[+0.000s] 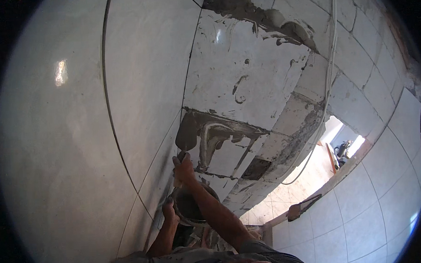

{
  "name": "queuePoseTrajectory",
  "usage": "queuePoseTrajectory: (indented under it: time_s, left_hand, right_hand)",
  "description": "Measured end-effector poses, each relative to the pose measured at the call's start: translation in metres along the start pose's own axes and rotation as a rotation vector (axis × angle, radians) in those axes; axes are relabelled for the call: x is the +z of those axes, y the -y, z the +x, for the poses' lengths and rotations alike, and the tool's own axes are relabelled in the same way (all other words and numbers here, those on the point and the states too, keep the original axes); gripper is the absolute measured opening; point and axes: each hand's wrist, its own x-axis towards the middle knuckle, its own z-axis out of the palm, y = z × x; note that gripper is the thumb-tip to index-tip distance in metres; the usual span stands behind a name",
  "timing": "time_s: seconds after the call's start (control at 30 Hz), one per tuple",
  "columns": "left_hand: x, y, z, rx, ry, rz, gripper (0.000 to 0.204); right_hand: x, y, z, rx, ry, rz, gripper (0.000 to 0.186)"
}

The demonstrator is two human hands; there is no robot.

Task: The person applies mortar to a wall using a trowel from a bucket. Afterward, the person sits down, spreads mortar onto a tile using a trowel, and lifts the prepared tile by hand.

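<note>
Grey trowel point(187, 132) in right hand point(185, 171)

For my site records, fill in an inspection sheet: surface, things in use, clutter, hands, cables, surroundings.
Surface: block wall, partly smeared with grey mortar.
Things in use: trowel, blade at the wall; bucket below it.
Clutter: debris by the bucket, too dark to identify.
Hands: right hand grips the trowel's handle; left hand holds the bucket's side.
Cables: pale cable hanging down the wall, curving left at the bottom.
Surroundings: large glossy wall tiles at left; tiled floor through an opening at right.
</note>
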Motion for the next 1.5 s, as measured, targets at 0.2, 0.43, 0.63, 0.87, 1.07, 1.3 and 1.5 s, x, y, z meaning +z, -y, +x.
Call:
queuePoseTrajectory:
  time_s: [0.2,0.43,0.63,0.87,1.07,1.3,1.5]
  left_hand:
    - [-0.009,0.006,0.007,0.107,0.089,0.112,0.036]
    - [-0.001,-0.002,-0.004,-0.017,0.165,-0.046,0.035]
    - [0.032,0.008,0.003,0.016,0.583,-0.117,0.041]
    - [0.076,0.000,-0.023,0.002,0.787,0.047,0.045]
    - [0.084,0.007,-0.053,-0.030,0.736,0.212,0.043]
    - [0.069,0.015,-0.051,-0.052,0.785,0.246,0.039]
    - [0.078,0.012,-0.066,-0.047,0.821,0.278,0.044]
  right_hand:
    - [-0.055,-0.086,-0.015,-0.079,0.155,0.278,0.034]
    - [-0.191,-0.141,-0.133,-0.077,0.243,-0.311,0.041]
    - [-0.246,-0.158,-0.165,-0.064,0.219,-0.596,0.030]
    - [-0.260,-0.136,-0.190,-0.126,0.090,-0.721,0.036]
    - [-0.275,-0.135,-0.214,-0.039,0.099,-0.873,0.040]
    - [-0.264,-0.113,-0.221,-0.150,0.104,-0.848,0.042]
    - [-0.247,-0.126,-0.203,-0.059,0.234,-0.854,0.035]
